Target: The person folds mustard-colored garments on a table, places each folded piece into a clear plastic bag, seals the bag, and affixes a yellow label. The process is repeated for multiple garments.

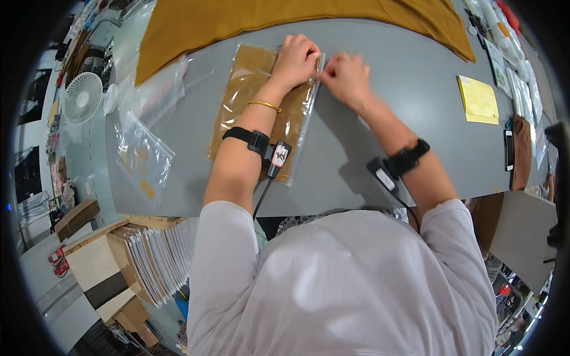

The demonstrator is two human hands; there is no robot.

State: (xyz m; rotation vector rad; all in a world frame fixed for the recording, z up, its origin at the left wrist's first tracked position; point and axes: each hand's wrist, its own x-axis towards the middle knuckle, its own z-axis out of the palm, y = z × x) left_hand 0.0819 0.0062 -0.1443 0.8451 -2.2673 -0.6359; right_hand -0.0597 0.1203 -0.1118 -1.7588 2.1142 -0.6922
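A clear plastic bag lies lengthwise on the grey table, with folded mustard-brown cloth inside it. Its sealing edge runs along the right side. My left hand is closed over the upper right part of the bag, its curled fingers gripping near that edge. Just right of it, my right hand has its fingers drawn together, with thumb and fingertips at the bag's edge. Slight motion blur hides whether anything is pinched between them.
A large mustard cloth spreads across the table's far side. Empty clear bags lie at the left near a white fan. A yellow paper packet, a phone and a brown cloth lie at the right.
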